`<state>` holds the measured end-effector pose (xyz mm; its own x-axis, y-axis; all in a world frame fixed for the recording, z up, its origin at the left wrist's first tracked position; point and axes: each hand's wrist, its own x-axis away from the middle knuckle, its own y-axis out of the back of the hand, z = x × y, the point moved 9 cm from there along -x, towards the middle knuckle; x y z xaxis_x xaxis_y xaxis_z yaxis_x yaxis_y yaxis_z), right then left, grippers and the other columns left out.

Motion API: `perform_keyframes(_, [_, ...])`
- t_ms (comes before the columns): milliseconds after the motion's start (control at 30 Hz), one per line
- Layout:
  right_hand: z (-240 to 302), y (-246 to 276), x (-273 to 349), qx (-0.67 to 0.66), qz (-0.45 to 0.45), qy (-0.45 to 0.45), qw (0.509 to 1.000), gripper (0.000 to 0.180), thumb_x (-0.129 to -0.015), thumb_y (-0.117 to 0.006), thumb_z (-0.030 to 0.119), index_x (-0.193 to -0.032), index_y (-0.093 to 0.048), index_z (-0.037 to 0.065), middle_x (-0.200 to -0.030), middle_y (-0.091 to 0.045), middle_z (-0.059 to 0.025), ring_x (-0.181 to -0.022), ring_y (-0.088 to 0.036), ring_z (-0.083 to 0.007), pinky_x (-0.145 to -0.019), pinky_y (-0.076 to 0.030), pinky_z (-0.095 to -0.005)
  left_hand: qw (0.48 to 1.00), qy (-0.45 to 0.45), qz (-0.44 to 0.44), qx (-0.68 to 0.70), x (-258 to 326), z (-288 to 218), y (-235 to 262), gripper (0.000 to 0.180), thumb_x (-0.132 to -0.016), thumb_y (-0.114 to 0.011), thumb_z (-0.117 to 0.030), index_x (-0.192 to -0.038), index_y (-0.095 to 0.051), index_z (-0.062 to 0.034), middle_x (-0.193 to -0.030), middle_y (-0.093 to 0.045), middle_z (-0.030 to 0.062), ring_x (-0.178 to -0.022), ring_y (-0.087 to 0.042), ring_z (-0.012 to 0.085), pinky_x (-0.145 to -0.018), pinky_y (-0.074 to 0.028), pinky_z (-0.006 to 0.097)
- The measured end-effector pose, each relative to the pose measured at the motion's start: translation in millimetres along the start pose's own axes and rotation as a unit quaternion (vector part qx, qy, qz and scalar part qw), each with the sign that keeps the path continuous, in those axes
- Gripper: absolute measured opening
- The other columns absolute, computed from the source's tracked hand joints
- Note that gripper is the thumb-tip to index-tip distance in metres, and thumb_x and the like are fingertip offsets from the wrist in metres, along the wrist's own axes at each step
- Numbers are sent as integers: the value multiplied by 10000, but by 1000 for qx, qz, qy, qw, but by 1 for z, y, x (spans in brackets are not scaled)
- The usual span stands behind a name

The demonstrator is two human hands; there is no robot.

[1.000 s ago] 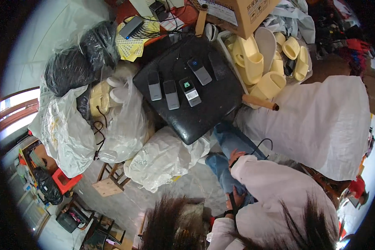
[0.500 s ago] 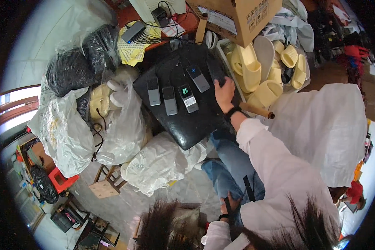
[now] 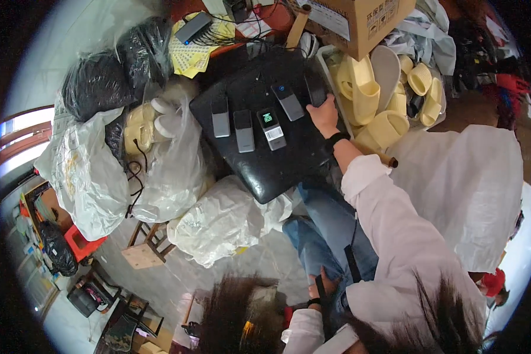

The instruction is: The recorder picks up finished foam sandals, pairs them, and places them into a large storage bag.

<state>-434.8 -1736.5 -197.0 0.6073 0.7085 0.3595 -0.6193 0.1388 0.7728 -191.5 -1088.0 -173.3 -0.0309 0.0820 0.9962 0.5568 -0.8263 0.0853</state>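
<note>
My right hand (image 3: 324, 118) is at the right edge of a black padded surface (image 3: 271, 177), its thumb and fingers closed round the lower end of a dark flat slab-like device (image 3: 315, 88). Left of it lie several grey-and-black slab devices that look like power banks. One (image 3: 288, 101) shows a small blue light; another (image 3: 271, 128) has a lit green display and a white label. Two more, a middle one (image 3: 243, 131) and a leftmost one (image 3: 220, 118), have dark screens. My left hand (image 3: 323, 284) lies on my jeans, fingers loosely apart, partly covered by a black strap.
A crate of yellow slippers (image 3: 366, 97) stands right of the padded surface, a cardboard box (image 3: 360, 23) behind. A grey device (image 3: 193, 27) with cables sits on yellow sheets (image 3: 203, 56). Plastic bags (image 3: 171, 171) crowd the left; a white sack (image 3: 454, 183) stands at right.
The view has shifted a little. My right hand has closed its fingers round the lower end of the dark slab device; before, the fingers lay stretched beside it. The other devices stay put.
</note>
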Motion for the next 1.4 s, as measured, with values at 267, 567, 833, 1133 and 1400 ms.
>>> perform_keyframes(267, [70, 41, 7, -20, -25, 118, 992, 597, -669, -685, 322, -1106, -492, -36, -1040, -568, -240, -968, -550, -375, -831, -443, -429, 986, -63, -134, -71, 3, -34, 46, 1014, -636, -640, -630, -1403, -159, -173, -1059, -505, 357, -845, -561, 442, -685, -460, 509])
perform_keyframes(567, [66, 79, -106, -92, 236, 141, 957, 287, -801, -613, 246, -1010, -559, 57, -903, -541, -44, -836, -554, -178, -610, -512, -350, 995, 30, 27, -90, 67, -126, 129, 934, -694, -603, -586, -1412, -165, -180, -1182, -528, 217, -976, -578, 364, -767, -471, 479])
perform_keyframes(833, [63, 57, -92, -252, 316, -150, 902, 274, -815, -609, 293, -974, -554, 76, -888, -552, -59, -786, -565, -188, -556, -548, -291, 998, 50, 19, -30, 58, -92, 109, 919, -649, -609, -663, -1394, -223, -288, -1295, -359, 308, -929, -572, 435, -746, -466, 516])
perform_keyframes(1133, [42, 58, -86, -309, 296, -244, 870, 367, -803, -615, 286, -1052, -469, 60, -947, -544, -144, -769, -577, -291, -512, -565, -319, 995, 85, 54, -24, 68, -107, 126, 905, -657, -621, -635, -1395, -207, -313, -1416, -116, 285, -1048, -484, 488, -807, -448, 522])
perform_keyframes(1400, [26, 32, -35, -622, 313, -401, 595, 433, -800, -623, 286, -1144, -482, 64, -1134, -467, -191, -1062, -453, -373, -647, -554, -320, 998, -1, 63, 26, 55, -112, 130, 804, -757, -534, -608, -1379, -277, -167, -1364, -247, 297, -1006, -504, 488, -823, -440, 499])
